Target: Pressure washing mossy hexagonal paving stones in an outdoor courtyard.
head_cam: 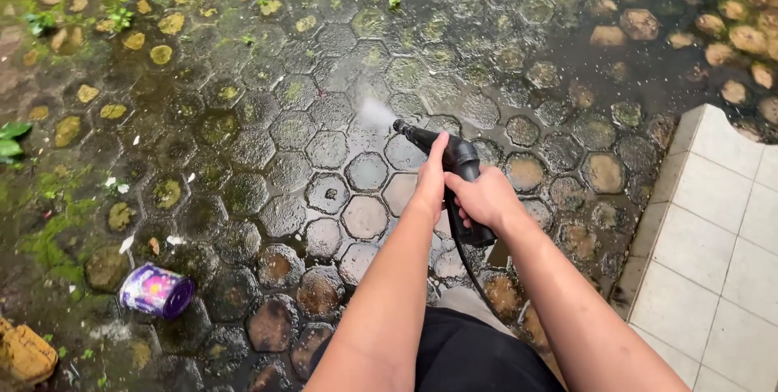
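- Right hand [480,197] wrapped around grip of black pressure-washer spray gun [454,167], fingers closed tight on it.
- Left hand [431,181] pressed against gun's left side, fingers together, steadying.
- Gun held mid-frame above wet pavers, nozzle aimed up-left; spray mist [374,112] at tip.
- Black hose [466,262] hanging from grip toward black shorts [470,355].
- Hexagonal pavers [324,157] wet, mossy on left, paler near nozzle.
- Purple can [156,291] lying on its side, lower left, well clear.
- White tiled step [713,230] on right.
- Yellowish stone [24,353] at bottom-left corner.
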